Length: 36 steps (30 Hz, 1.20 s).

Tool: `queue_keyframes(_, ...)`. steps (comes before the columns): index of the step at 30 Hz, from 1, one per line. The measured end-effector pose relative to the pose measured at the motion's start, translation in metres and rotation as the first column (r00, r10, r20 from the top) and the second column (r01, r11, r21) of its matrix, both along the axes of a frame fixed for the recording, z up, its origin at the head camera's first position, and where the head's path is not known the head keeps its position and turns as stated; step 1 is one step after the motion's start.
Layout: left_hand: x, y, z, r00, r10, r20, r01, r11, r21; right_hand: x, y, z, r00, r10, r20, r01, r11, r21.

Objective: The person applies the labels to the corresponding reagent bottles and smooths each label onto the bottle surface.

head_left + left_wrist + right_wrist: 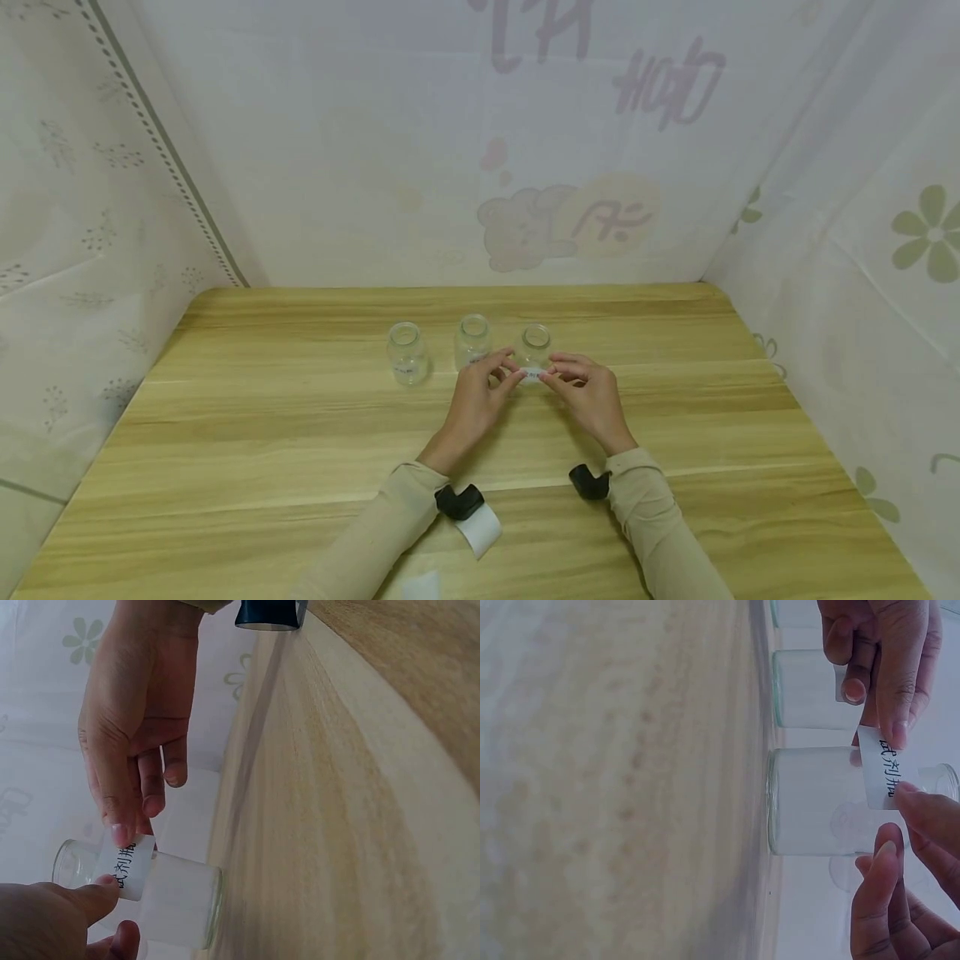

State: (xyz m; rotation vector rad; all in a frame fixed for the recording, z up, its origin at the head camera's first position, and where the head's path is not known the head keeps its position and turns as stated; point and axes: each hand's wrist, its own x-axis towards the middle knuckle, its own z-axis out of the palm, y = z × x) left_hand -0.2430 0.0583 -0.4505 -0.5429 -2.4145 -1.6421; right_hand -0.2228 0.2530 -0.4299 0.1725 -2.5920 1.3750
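A small white label (533, 374) with dark handwritten characters spans the gap between both hands, in front of the rightmost clear glass jar (536, 340). My left hand (476, 400) pinches the label's left end, thumb on its written face. The right hand (594, 402) grips the other end the same way. In the right wrist view the label (876, 771) lies across the upper side of the upright, open-topped jar (817, 801), just below the neck. Beside it stands a middle jar (472, 340), partly behind my left fingers, with a label showing.
Farther left stands another labelled glass jar (407, 362). A white paper strip (480, 531) lies by the left wrist, and a second white piece (422, 586) is at the bottom edge. Printed cloth walls (337, 167) border the wooden table (300, 467) at the back and sides.
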Motion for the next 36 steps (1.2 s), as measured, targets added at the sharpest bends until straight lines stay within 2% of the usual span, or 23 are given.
queue_keyframes(8, 0.0008, -0.0001, 0.0007, 1.000, -0.001, -0.021, 0.001, 1.000, 0.002, -0.0007, -0.0006, -0.0005, 1.000, -0.002, -0.006, 0.002, 1.000, 0.007)
queue_keyframes(26, 0.0026, 0.0005, -0.0003, 1.000, 0.010, -0.006, -0.010, 1.000, -0.007, 0.0016, -0.0034, 0.0008, 1.000, -0.005, -0.014, 0.005, 1.000, 0.012)
queue_keyframes(36, 0.0039, 0.0019, 0.0013, 0.999, 0.013, -0.040, -0.013, 1.000, -0.002, 0.0016, -0.0036, 0.0015, 1.000, -0.014, -0.004, 0.014, 1.000, 0.012)
